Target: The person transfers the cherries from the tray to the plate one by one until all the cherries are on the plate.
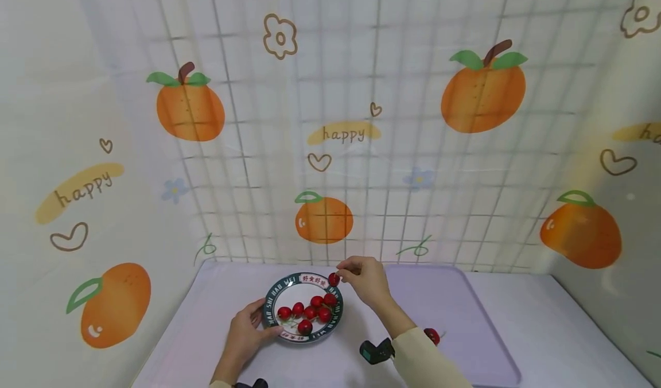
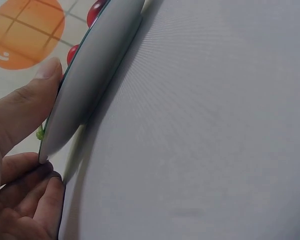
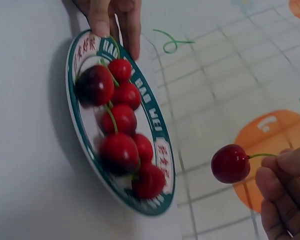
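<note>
A plate (image 1: 289, 289) with a dark green lettered rim holds several red cherries (image 3: 119, 119) with green stems. My left hand (image 1: 244, 333) grips the plate's left edge, the thumb on the rim and the fingers at its side; the left wrist view shows the pale underside of the plate (image 2: 90, 75) beside the thumb. My right hand (image 1: 368, 282) pinches one cherry (image 3: 231, 164) by its green stem between thumb and fingers. That cherry hangs over the upper right rim of the plate in the head view, apart from the others.
A lilac tray (image 1: 480, 319) lies to the right on the white table (image 1: 563, 313), with a red cherry (image 1: 431, 336) on it, partly covered by the right sleeve. A black device (image 1: 376, 351) sits at the right wrist. A fruit-printed curtain (image 1: 335, 61) hangs behind.
</note>
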Motion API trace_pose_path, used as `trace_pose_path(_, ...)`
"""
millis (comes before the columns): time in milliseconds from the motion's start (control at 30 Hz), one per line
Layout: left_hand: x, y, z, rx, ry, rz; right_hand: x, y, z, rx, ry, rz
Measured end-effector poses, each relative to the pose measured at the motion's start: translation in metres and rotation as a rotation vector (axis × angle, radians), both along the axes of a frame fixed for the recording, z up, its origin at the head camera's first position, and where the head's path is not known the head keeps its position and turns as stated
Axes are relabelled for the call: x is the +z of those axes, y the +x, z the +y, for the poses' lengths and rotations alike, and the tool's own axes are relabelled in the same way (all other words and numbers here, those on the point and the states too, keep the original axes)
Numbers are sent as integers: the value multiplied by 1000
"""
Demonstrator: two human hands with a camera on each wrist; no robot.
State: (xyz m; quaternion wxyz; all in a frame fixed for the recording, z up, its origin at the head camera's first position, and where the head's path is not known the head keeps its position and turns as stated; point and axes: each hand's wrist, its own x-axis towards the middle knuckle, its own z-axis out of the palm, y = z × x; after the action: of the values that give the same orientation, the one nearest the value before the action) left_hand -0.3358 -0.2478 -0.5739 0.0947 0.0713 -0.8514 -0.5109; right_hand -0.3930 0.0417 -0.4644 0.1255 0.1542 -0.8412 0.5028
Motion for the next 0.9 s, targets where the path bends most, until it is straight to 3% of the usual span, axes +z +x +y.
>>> trace_pose_path(367,0,1,-2,-18,-14,4,-6,-1,-39,112,-27,-30)
trace_pose_path(900,4,4,-3,-36,18,13,-21,-5,-70,154,-10,-64)
